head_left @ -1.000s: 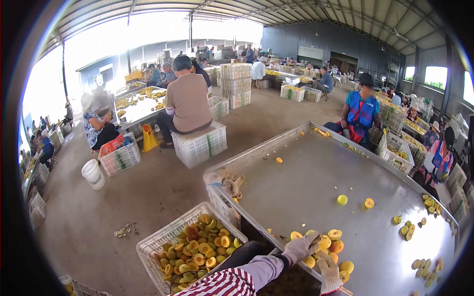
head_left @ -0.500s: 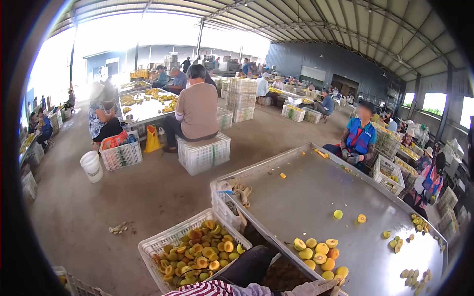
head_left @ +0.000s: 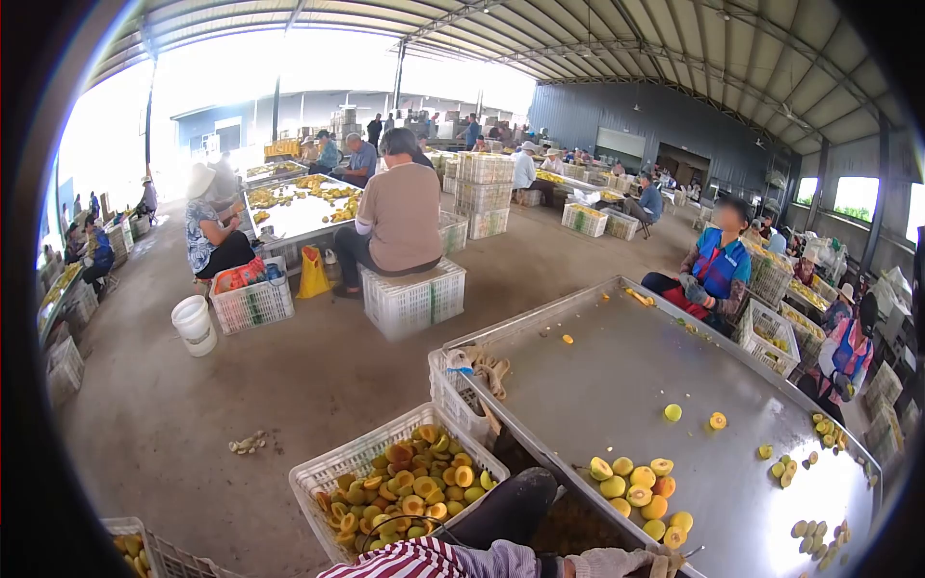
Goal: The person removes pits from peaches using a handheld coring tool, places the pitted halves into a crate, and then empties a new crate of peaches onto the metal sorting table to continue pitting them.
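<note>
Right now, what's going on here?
The person's gloved left hand and right hand are close together at the near edge of the table; what they hold is unclear. A cluster of fruit lies just beyond them. Left of the table, a crate holds many fruit halves. Across the table sits a co-worker in a blue vest.
</note>
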